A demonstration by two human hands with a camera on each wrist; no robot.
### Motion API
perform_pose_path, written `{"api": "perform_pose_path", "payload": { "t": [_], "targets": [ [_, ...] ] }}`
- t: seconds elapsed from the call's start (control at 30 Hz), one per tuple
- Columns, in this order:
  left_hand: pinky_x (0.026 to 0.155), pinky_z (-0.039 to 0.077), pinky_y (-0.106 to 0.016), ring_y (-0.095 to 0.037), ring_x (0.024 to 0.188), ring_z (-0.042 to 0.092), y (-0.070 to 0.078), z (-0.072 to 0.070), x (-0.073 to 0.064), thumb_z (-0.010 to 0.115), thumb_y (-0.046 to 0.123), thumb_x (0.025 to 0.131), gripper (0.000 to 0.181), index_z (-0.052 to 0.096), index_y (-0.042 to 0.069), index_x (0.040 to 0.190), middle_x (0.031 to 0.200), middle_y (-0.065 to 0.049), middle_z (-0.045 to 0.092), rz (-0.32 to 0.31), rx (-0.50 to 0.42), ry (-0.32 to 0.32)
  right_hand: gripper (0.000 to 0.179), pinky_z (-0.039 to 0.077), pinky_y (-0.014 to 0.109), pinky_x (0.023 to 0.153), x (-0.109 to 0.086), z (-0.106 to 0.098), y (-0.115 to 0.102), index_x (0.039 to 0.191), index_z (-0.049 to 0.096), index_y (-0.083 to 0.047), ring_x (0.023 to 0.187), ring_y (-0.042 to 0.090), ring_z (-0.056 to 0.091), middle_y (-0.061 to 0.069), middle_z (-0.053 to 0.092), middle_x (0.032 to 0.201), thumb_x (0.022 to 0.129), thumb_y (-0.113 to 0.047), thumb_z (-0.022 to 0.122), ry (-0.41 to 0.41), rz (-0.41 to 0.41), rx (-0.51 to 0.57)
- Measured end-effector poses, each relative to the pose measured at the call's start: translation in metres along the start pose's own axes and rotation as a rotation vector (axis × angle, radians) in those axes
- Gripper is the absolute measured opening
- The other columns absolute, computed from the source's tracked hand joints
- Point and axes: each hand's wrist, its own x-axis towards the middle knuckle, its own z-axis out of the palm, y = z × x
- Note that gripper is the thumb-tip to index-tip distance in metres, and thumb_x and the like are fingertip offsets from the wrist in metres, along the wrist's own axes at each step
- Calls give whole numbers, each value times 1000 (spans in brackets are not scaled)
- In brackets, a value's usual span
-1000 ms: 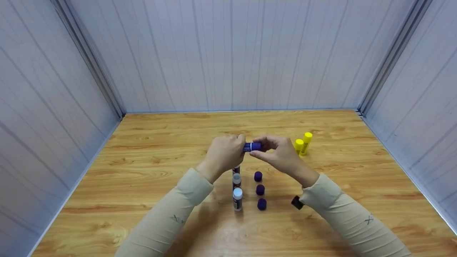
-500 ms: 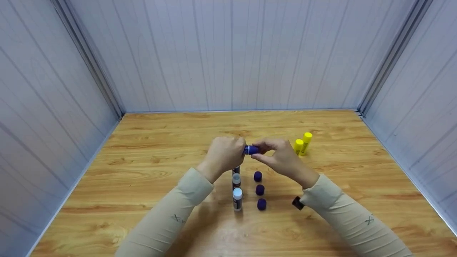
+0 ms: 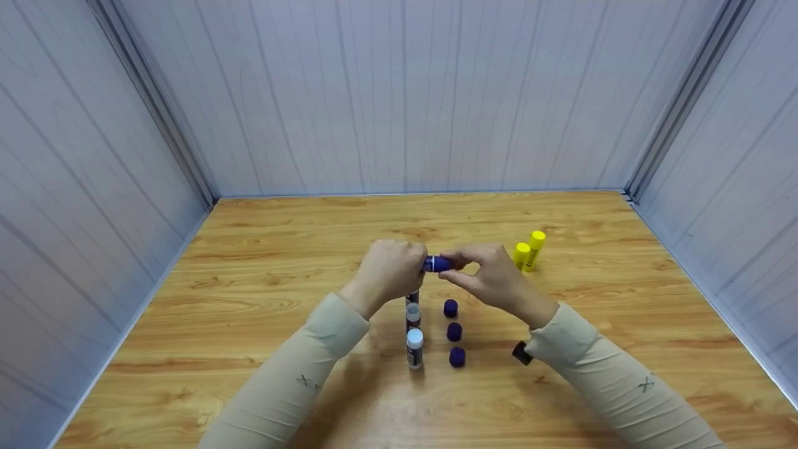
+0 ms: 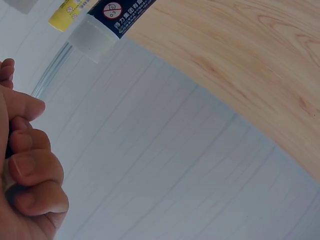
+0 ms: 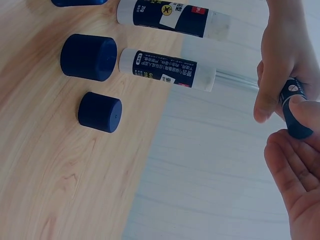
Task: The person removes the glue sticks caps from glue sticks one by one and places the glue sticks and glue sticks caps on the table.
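My left hand (image 3: 391, 268) grips the body of a dark blue glue stick (image 5: 294, 89), held sideways above the table. The thumb and fingers of my right hand (image 3: 492, 274) pinch the blue cap (image 3: 442, 264) at its right end. A thin white band shows beside the cap. Below my hands, uncapped glue sticks with pale ends stand in a column, among them the front glue stick (image 3: 414, 350) and the middle glue stick (image 3: 413, 315). In the left wrist view, the curled fingers of the left hand (image 4: 37, 170) mostly hide what they hold.
To the right of the column, a far cap (image 3: 451, 308), a middle cap (image 3: 454, 332) and a near cap (image 3: 457, 357) form a row. Two yellow glue sticks (image 3: 536, 249) stand behind my right hand. Pale panels (image 3: 399, 100) enclose the wooden table (image 3: 280, 262).
Both hands have shifted very slightly downward in the head view, and the held glue stick with its cap has moved a little to the left. The standing sticks and loose caps have stayed put.
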Motion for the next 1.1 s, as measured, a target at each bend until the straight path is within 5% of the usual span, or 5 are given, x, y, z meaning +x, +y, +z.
{"api": "perform_pose_path", "payload": {
  "t": [0.33,0.7,0.87,1.1],
  "targets": [
    [51,57,-39,-13,55,41,-2,-4,0,77,16,94,23,63,13,77,65,-2,63,4,-70,-42,25,67,40,71,-2,0,2,116,80,4,79,22,80,14,84,100,92,-2,85,-4,-80,-7],
    [55,57,-41,-14,58,42,-3,-7,3,76,15,93,26,58,14,74,65,1,55,19,-107,-130,24,66,33,67,-5,1,4,115,81,3,76,20,79,11,84,94,93,-4,85,-23,-80,17],
    [53,52,-39,-13,58,38,-4,-7,3,75,14,92,28,55,16,73,65,3,48,29,-105,-138,25,62,25,64,-6,2,6,116,81,4,75,21,78,12,83,91,93,-3,85,-14,-87,24],
    [53,39,-36,-14,59,36,-5,-9,5,74,13,93,33,50,17,71,64,3,43,23,-130,-140,24,65,31,66,-5,2,7,115,81,4,74,20,78,11,83,91,92,-1,85,-7,-115,17]
  ]
}}
